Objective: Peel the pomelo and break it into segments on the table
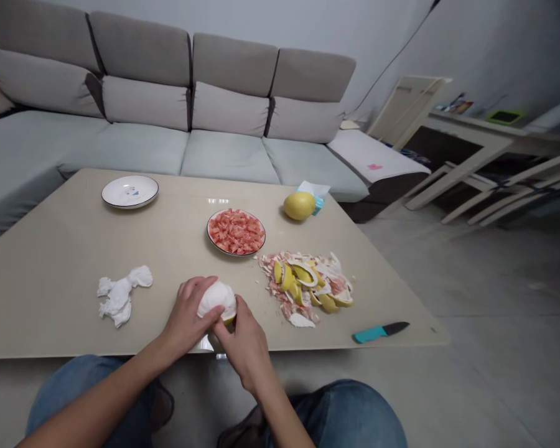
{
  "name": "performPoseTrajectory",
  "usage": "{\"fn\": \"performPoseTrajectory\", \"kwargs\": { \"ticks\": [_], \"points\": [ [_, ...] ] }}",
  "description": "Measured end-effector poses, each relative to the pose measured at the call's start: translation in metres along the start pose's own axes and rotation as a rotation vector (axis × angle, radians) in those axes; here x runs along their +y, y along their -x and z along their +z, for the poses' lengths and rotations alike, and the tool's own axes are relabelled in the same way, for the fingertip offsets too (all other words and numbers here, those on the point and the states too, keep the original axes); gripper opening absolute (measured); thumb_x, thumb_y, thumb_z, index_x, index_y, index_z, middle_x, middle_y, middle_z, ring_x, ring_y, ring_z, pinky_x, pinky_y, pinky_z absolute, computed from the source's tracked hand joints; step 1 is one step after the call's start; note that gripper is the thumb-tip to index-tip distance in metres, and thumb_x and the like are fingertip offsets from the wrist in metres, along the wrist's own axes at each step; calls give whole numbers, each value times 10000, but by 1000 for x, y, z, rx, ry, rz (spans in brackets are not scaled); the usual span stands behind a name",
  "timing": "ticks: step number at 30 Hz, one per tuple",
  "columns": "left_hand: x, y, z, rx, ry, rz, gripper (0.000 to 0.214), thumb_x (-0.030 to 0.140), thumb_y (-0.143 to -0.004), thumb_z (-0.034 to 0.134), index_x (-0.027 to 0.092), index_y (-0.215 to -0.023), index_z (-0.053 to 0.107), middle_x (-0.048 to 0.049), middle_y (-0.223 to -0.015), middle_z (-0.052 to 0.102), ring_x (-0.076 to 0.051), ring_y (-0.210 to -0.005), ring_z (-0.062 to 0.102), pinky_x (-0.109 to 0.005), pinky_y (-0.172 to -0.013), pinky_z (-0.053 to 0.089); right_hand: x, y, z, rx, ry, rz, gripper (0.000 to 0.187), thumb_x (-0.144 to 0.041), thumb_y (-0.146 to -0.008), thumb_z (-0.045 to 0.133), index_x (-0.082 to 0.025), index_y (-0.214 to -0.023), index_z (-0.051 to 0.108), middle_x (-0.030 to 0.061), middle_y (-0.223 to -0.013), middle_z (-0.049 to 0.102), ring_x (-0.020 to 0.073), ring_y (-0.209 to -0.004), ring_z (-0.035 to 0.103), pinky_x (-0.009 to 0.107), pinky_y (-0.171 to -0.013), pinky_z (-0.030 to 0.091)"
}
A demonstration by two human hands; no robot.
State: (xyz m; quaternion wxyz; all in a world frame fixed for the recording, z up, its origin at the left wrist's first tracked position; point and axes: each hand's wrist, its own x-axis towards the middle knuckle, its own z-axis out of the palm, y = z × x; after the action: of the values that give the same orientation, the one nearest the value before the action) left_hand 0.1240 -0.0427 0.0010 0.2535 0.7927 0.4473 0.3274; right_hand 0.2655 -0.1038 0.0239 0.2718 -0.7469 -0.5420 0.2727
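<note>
A partly peeled grapefruit (218, 298) is held between my two hands near the table's front edge. White pith covers its upper side, and a bit of yellow peel shows at its lower right. My left hand (186, 317) wraps round the left side, thumb across the front. On the right, my right hand (246, 339) grips the fruit low down, with its thumb and fingers at the remaining peel. To the right lies a heap of yellow peel pieces (303, 280), white pith and pink membrane scraps. Beyond my hands, a plate (208, 235) bears pink grapefruit pieces (237, 231).
A knife (381, 332) with a teal handle lies near the front right edge. A whole yellow grapefruit (299, 205) sits beside a tissue pack (318, 194). Crumpled tissue (122, 295) lies left, with a white plate (129, 191) farther back. A sofa (224, 152) stands behind the table.
</note>
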Motion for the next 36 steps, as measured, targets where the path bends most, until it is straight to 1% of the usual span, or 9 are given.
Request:
{"fn": "performPoseTrajectory", "kwargs": {
  "ticks": [5,10,13,17,20,22,26,30,36],
  "points": [
    [-2,0,2,8,-9,30,470,425,-861,602,224,-1281,537,-115,-1251,533,-293,-1185,464,-476,-1032,390,1,-1,3,18,-111,12,478,-357,-833,554,-179,-1274,503,115,-1141,674,268,-1009,645,345,-838,476],
    [-6,0,2,-64,49,137,419,406,-909,540,238,-1293,509,-98,-1306,551,-265,-1229,466,-436,-1062,370,6,-5,5,38,-146,10,465,-244,-782,565,-204,-1243,533,90,-1140,676,255,-989,640,338,-837,471],
    [-7,-5,-1,-69,85,97,407,410,-922,515,223,-1284,512,-102,-1303,557,-255,-1228,482,-417,-1065,374,16,-7,12,54,-176,-43,503,-176,-758,549,-180,-1259,511,95,-1106,679,236,-931,647,314,-793,480],
    [-10,-12,-7,-75,152,11,391,405,-944,466,214,-1282,507,-100,-1280,568,-235,-1202,521,-385,-1043,409,27,-8,17,66,-265,-175,543,-110,-767,494,-166,-1306,460,90,-1125,659,202,-907,633,297,-793,480],
    [-11,-14,-8,-78,166,13,395,405,-940,475,215,-1286,500,-103,-1287,560,-238,-1212,513,-392,-1051,402,24,-6,10,-25,-295,-181,588,-150,-773,548,-186,-1348,431,78,-1135,647,171,-794,616,282,-739,484],
    [-12,-13,-7,-90,166,28,399,406,-940,478,216,-1290,495,-109,-1294,553,-244,-1223,500,-404,-1059,391,19,-5,4,-60,-289,-150,585,-238,-795,600,-189,-1354,433,64,-1078,656,162,-733,592,277,-699,475],
    [-12,-11,-7,-109,154,48,401,413,-941,475,220,-1292,486,-118,-1300,544,-253,-1230,485,-426,-1056,385,14,-5,-3,-36,-242,-87,487,-393,-855,579,-172,-1282,503,34,-874,658,164,-668,560,270,-629,438],
    [-12,-11,-8,-110,144,54,399,412,-939,480,220,-1288,490,-116,-1302,547,-252,-1229,489,-422,-1053,389,15,-9,-5,-68,-215,-104,411,-317,-862,548,-165,-1243,524,3,-750,622,164,-656,564,253,-612,417],
    [-11,-11,-7,-114,94,68,410,428,-934,483,217,-1286,495,-113,-1304,551,-254,-1237,482,-423,-1063,383,12,-9,-7,-65,-138,-88,390,-222,-819,536,-151,-1202,531,33,-794,664,164,-655,581,240,-602,399]
  ]
}}
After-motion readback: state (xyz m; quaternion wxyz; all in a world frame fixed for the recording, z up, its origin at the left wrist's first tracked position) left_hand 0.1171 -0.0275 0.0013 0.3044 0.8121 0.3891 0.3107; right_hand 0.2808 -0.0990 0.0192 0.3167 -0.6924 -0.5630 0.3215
